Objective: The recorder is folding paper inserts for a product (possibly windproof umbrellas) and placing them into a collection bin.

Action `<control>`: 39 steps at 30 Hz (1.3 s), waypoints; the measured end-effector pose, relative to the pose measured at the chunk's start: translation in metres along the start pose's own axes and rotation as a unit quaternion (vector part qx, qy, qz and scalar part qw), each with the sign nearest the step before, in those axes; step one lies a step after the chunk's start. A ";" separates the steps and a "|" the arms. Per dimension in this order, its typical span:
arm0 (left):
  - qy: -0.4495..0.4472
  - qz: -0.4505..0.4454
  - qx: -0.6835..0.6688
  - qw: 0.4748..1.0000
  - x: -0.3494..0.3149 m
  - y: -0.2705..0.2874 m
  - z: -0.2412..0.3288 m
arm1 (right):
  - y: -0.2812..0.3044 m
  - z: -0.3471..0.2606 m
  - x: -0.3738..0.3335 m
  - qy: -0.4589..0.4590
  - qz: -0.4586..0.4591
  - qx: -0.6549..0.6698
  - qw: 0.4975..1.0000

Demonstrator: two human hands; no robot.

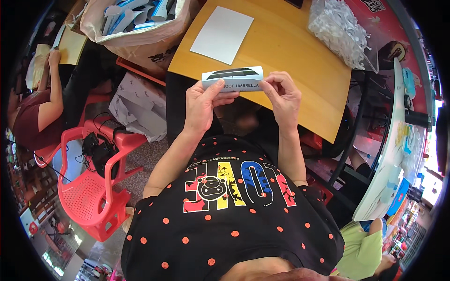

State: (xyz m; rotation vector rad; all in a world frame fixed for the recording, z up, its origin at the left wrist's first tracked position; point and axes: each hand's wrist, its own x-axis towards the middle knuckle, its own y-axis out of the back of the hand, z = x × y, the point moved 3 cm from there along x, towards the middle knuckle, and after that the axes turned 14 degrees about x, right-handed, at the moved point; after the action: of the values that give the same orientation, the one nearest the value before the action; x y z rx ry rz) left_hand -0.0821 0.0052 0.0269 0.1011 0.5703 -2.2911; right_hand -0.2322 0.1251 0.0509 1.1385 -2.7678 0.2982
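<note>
A curled light-blue-and-white paper sleeve (pixel 233 80) with a dark umbrella picture is stretched between my two hands, just beyond the near edge of the table. My left hand (pixel 204 101) grips its left end, thumb in front and fingers curled underneath. At the other end, my right hand (pixel 283 96) pinches the sleeve between thumb and forefinger, the remaining fingers bent. Past it, a white sheet of paper (pixel 223 34) lies flat on the yellow wooden table (pixel 276 51).
Left of the table, a large white sack (pixel 136 49) holds several rolled blue-and-white sleeves. A clear container of white paper strips (pixel 338 35) stands at the table's far right. A red plastic chair (pixel 86 196) carries black cables. Another person (pixel 47 107) works at far left.
</note>
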 end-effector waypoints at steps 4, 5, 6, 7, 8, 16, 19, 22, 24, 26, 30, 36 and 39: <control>-0.027 -0.005 0.045 0.999 -0.003 -0.001 0.003 | -0.003 -0.001 0.000 -0.064 0.025 0.042 0.997; -0.030 -0.005 0.046 0.998 -0.004 -0.001 0.004 | -0.004 0.000 -0.002 -0.093 0.037 0.053 0.994; -0.035 -0.008 0.046 0.998 -0.005 -0.002 0.005 | -0.005 0.000 -0.002 -0.092 0.040 0.066 0.993; -0.040 -0.006 0.052 0.998 -0.005 -0.002 0.005 | -0.006 0.002 -0.002 -0.091 0.044 0.079 0.992; -0.045 -0.003 0.059 0.997 -0.006 -0.002 0.005 | -0.006 0.004 -0.002 -0.090 0.047 0.092 0.991; -0.053 0.015 0.092 0.994 -0.006 0.004 -0.004 | 0.004 0.039 -0.003 -0.172 0.058 0.190 0.965; -0.041 0.022 0.095 0.994 -0.006 0.009 -0.006 | -0.007 0.033 -0.008 -0.234 0.073 0.267 0.932; -0.016 0.000 0.088 0.996 -0.006 0.009 -0.008 | -0.017 0.024 -0.016 -0.279 0.024 0.290 0.915; 0.007 -0.035 0.078 0.996 -0.005 0.005 -0.010 | -0.019 0.026 -0.019 -0.274 -0.005 0.286 0.918; 0.032 -0.022 0.048 0.998 -0.005 0.002 -0.010 | -0.019 0.033 -0.020 -0.242 -0.005 0.282 0.928; 0.020 0.046 0.088 0.995 -0.005 -0.004 -0.009 | -0.029 0.029 -0.024 -0.217 0.010 0.201 0.955; -0.013 0.097 0.115 0.989 -0.003 -0.009 -0.019 | -0.031 0.027 -0.026 -0.193 0.007 0.195 0.962; -0.011 0.105 0.091 0.990 -0.006 -0.010 -0.018 | -0.031 0.031 -0.026 -0.196 0.014 0.240 0.951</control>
State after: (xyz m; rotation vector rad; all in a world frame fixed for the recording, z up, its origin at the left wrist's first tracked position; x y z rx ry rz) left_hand -0.0868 0.0236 0.0157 0.2127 0.3217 -2.1306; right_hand -0.1936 0.1139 0.0196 1.3888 -3.1591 0.8784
